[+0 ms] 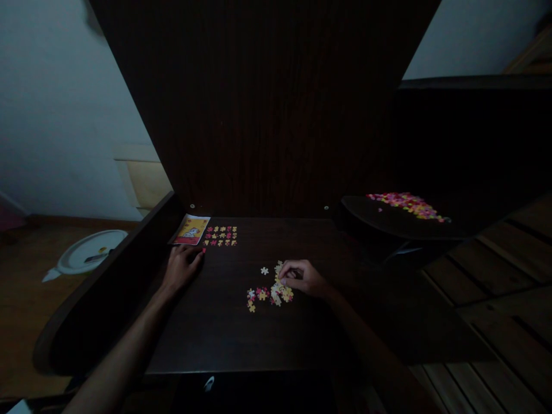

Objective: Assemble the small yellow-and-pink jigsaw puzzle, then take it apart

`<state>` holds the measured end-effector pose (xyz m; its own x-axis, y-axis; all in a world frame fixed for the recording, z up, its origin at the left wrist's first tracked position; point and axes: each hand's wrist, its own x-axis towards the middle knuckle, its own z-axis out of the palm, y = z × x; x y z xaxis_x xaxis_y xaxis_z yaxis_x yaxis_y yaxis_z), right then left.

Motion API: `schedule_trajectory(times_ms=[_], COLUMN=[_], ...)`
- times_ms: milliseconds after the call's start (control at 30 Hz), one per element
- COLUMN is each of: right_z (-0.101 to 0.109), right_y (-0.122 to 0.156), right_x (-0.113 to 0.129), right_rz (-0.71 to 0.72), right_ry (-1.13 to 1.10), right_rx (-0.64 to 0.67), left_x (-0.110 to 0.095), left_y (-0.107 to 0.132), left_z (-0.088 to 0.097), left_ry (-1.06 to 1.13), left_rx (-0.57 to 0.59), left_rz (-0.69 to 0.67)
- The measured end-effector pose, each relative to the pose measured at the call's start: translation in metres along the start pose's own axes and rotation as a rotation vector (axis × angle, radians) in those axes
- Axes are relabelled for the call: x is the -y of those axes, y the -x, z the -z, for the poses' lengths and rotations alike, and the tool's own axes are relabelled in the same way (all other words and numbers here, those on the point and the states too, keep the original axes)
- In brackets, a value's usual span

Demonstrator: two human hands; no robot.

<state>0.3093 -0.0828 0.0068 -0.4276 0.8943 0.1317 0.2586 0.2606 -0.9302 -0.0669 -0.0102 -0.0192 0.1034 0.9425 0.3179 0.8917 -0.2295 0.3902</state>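
On a dark wooden table (224, 328) lies a small loose heap of red, yellow and white puzzle pieces (269, 293). My right hand (302, 277) rests at the heap's right edge, fingers curled in a pinch on pieces there. My left hand (181, 265) lies on the table at the left, fingers bent, with a small red piece (204, 250) at its fingertips. Just beyond it sits a picture card (191, 229), and beside that several puzzle pieces laid out in neat rows (221, 236).
A dark tray (388, 221) at the right carries a big pile of coloured pieces (407, 205). A tall dark board (267, 103) backs the table. A white plate (90, 250) lies on the floor at the left. Wooden floorboards (495, 276) run along the right.
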Motion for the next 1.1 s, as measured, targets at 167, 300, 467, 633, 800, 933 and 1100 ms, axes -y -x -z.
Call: schedule_trajectory(times_ms=[167, 300, 467, 633, 800, 933, 1100], right_z=[0.003, 0.000, -0.005, -0.006, -0.004, -0.006, -0.007], right_y=[0.002, 0.003, 0.003, 0.002, 0.002, 0.002, 0.003], right_x=[0.004, -0.003, -0.016, -0.020, -0.018, -0.019, -0.018], right_rz=[0.149, 0.240, 0.200, 0.143, 0.123, 0.130, 0.132], right_ry=[0.146, 0.277, 0.409, 0.488, 0.544, 0.545, 0.529], right_rx=[0.198, 0.241, 0.252, 0.262, 0.297, 0.295, 0.261], left_x=[-0.002, -0.009, -0.037, -0.081, -0.111, -0.117, -0.120], left_y=[0.001, 0.006, 0.024, 0.052, 0.074, 0.079, 0.083], left_z=[0.001, 0.003, 0.002, 0.001, 0.001, -0.005, -0.014], left_ry=[0.018, 0.037, 0.108, 0.254, 0.304, 0.307, 0.338], left_rx=[-0.019, -0.045, 0.005, 0.191, 0.324, 0.351, 0.373], left_rz=[-0.004, -0.022, -0.142, -0.313, -0.384, -0.397, -0.402])
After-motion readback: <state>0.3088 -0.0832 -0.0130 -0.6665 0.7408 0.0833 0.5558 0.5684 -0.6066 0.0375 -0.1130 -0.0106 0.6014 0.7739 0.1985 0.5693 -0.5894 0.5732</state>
